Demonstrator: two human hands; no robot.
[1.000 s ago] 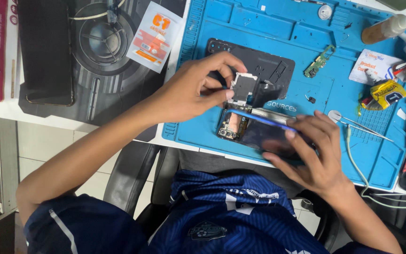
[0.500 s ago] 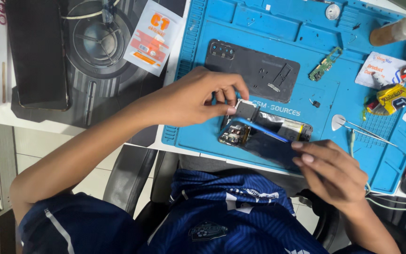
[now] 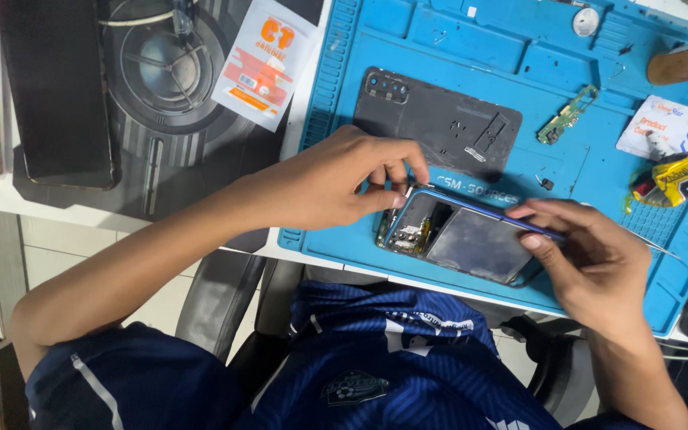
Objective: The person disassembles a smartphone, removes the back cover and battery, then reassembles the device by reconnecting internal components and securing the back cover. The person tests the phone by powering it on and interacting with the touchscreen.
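Note:
An opened phone (image 3: 471,243) with a blue frame and its back removed lies on the blue repair mat (image 3: 599,183), its inner parts showing. My left hand (image 3: 336,183) reaches in from the left, and its thumb and fingertips pinch the phone's upper left corner. My right hand (image 3: 591,263) grips the phone's right end, fingers along the top edge and thumb below. The dark grey back cover (image 3: 439,123) lies on the mat just beyond the phone. I cannot tell whether a small part sits between my left fingertips.
A small green circuit board (image 3: 567,115) lies right of the cover. Packets and a yellow wrapper (image 3: 674,179) sit at the mat's right side, with a bottle (image 3: 686,64) above. A dark mat (image 3: 161,72), a black slab (image 3: 57,87) and an orange-white packet (image 3: 264,60) lie to the left.
My left hand held a small pale part above the phone's end; now its fingers press at the phone's corner. The phone lies flatter, and my right hand has shifted to its right end.

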